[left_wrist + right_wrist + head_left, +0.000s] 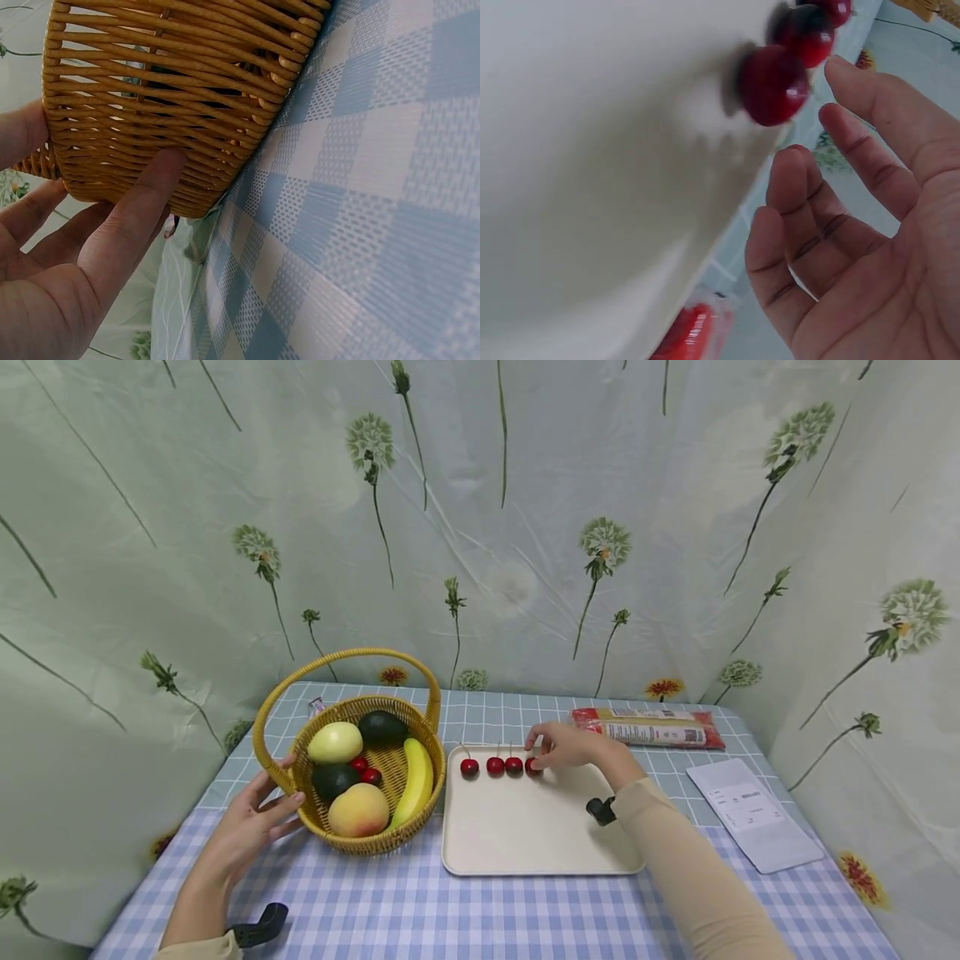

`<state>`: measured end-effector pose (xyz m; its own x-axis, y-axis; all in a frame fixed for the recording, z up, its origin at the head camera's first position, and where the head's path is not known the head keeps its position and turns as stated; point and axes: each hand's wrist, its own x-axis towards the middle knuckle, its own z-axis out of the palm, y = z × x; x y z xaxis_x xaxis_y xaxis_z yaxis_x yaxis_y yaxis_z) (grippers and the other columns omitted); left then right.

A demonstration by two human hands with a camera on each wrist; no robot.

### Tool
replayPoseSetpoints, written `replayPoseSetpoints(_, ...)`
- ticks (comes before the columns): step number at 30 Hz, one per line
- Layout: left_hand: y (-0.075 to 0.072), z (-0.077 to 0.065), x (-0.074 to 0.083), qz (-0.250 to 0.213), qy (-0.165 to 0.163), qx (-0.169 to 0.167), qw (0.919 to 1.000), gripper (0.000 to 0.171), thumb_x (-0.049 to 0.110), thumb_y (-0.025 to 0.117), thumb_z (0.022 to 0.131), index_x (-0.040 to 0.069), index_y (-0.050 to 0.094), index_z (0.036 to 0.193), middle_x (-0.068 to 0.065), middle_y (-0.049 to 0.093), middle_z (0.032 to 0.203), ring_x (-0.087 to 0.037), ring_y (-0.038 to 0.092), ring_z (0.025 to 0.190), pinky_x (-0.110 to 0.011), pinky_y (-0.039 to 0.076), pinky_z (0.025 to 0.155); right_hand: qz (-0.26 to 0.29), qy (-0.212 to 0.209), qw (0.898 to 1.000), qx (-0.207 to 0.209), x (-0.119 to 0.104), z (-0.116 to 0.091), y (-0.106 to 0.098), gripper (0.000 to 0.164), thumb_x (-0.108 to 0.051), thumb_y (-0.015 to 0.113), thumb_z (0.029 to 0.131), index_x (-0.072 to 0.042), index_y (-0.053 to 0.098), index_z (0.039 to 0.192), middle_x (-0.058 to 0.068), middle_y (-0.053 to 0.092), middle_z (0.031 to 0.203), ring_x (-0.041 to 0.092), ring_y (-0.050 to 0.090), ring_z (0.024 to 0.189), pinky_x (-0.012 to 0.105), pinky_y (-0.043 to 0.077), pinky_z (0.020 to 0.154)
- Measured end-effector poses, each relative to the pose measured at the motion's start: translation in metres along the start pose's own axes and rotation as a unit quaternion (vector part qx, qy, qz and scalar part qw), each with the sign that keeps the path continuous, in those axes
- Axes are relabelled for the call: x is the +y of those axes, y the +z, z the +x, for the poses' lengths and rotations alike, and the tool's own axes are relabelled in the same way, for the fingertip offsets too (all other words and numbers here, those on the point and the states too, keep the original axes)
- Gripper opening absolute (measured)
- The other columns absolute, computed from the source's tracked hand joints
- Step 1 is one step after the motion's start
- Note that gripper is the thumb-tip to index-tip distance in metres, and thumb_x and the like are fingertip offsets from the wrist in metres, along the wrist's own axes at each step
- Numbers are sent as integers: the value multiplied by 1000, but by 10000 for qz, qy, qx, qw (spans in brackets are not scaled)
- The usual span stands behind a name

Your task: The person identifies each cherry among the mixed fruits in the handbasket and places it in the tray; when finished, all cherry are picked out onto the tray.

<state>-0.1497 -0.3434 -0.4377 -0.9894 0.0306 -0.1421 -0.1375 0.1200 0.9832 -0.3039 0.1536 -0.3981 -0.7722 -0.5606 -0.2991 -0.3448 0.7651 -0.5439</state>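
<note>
A yellow wicker basket (pixel 311 827) stands on the left, holding a banana (pixel 415 781), a peach (pixel 358 811), a pale green fruit (pixel 334 743), two dark green fruits (pixel 382 727) and red cherries (pixel 371 777). My left hand (pixel 247 827) holds the basket's left side by the handle's foot; in the left wrist view a finger (pixel 142 199) lies along the weave. On the cream tray (pixel 525 835), several cherries (pixel 495 766) form a row along the far edge. By the rightmost cherry (pixel 772 86) is my right hand (pixel 885 217), fingers loosely bent and apart from it.
Behind the tray's right part lies a long red-and-clear packet (pixel 652 728). A flat white pouch (pixel 753 814) is at the right. The basket sits close to the tray's left edge. A checked cloth (pixel 480 914) covers the table, with a patterned curtain (pixel 510 527) behind.
</note>
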Motion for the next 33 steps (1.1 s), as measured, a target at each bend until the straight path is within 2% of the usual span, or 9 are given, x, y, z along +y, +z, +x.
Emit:
replayPoseSetpoints(4,0,-1,0,-9,-19,17,10000,80,14,66,108,15,18,172,-25,9,176,13,57,113,-29,64,95,-73,-186,9997,161,-12,1,-6,23,-23,75,102,-14,70,123,6,67,97,18,59,87,28,50,75)
replayPoseSetpoints(7,0,-2,0,-12,-42,37,10000,81,15,67,108,15,18,173,-25,9,176,13,58,112,-29,64,95,-14,-411,9991,124,-28,6,-8,25,-22,74,102,-12,69,125,7,67,97,18,60,87,29,52,75)
replayPoseSetpoints(11,0,-3,0,-32,-58,41,10000,82,14,67,108,14,17,173,-26,9,176,14,58,112,-29,64,94,-88,-813,9966,34,-57,15,-9,25,-22,72,104,-12,69,127,5,68,98,18,61,86,28,55,77)
replayPoseSetpoints(17,-1,-1,1,50,-15,40,10000,80,16,68,108,14,20,172,-24,12,176,12,55,114,-28,64,94,-268,-1302,9910,-174,-105,32,-7,23,-23,71,105,-19,68,128,1,71,103,20,66,93,32,59,88)
replayPoseSetpoints(24,-3,-1,2,11,40,29,10000,79,12,67,107,11,20,171,-26,11,174,13,58,113,-27,64,92,-382,-1807,9816,-479,-149,56,4,33,-23,69,107,-10,68,137,4,73,113,19,69,104,31,60,92)
replayPoseSetpoints(30,-3,1,0,-33,190,-24,9998,79,11,67,107,9,20,171,-27,14,171,11,60,114,-27,65,91,-498,-1733,9815,-649,-170,73,13,34,-25,70,106,-12,68,138,3,72,110,11,64,93,22,56,81)
replayPoseSetpoints(33,-1,2,-1,-69,206,-32,9998,78,10,66,107,8,20,170,-27,14,171,11,60,113,-28,65,91,-536,-1692,9810,-782,-178,80,17,37,-26,70,107,-11,67,141,5,72,110,11,63,92,21,55,78)
